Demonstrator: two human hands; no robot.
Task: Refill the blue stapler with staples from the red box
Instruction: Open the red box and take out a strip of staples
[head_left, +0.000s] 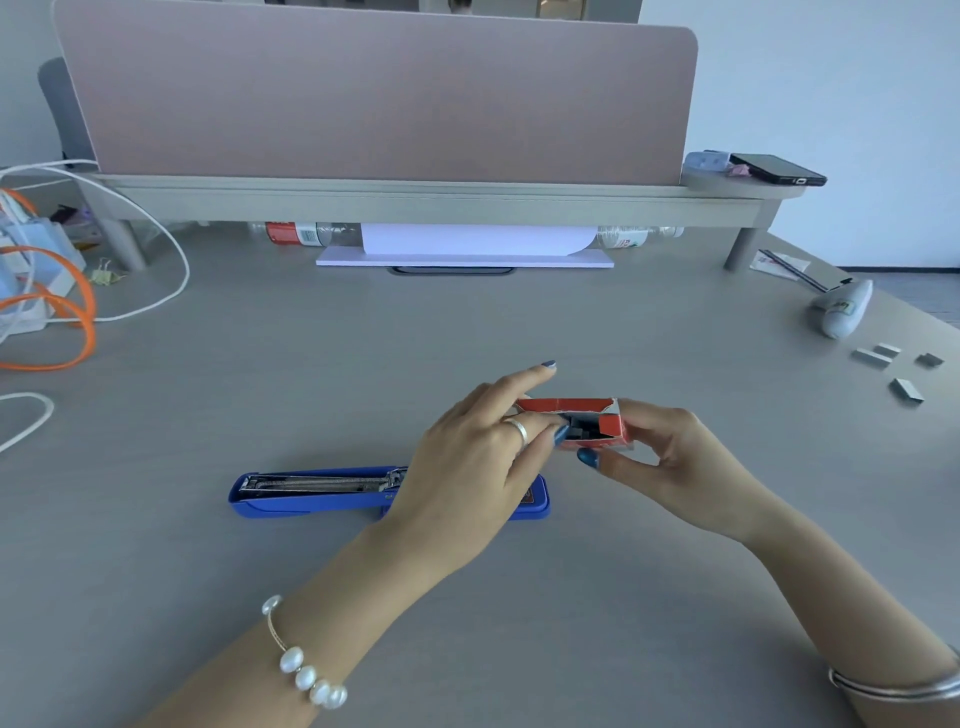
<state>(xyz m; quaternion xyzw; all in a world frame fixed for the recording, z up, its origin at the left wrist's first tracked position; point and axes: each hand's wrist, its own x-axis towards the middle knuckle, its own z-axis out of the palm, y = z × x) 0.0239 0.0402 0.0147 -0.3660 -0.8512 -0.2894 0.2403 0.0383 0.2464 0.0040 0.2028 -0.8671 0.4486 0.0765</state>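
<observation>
The red box (597, 422) is held above the grey desk (467, 332) with its end flap open, and dark grey staples (581, 430) show packed inside the opening; the right hand (657, 457) grips the box from the right side, thumb below and fingers behind it; the left hand (478, 457) reaches to the open end, its thumb and one fingertip pinched at the staples in the mouth of the box, the index finger raised free; whether a strip is already gripped I cannot tell; the blue stapler (322, 491) lies flat on the desk just below and left of the box, opened out with its metal staple channel facing up, its right end hidden under the left hand; several loose staple strips (891, 366) lie well apart at the far right of the desk.
</observation>
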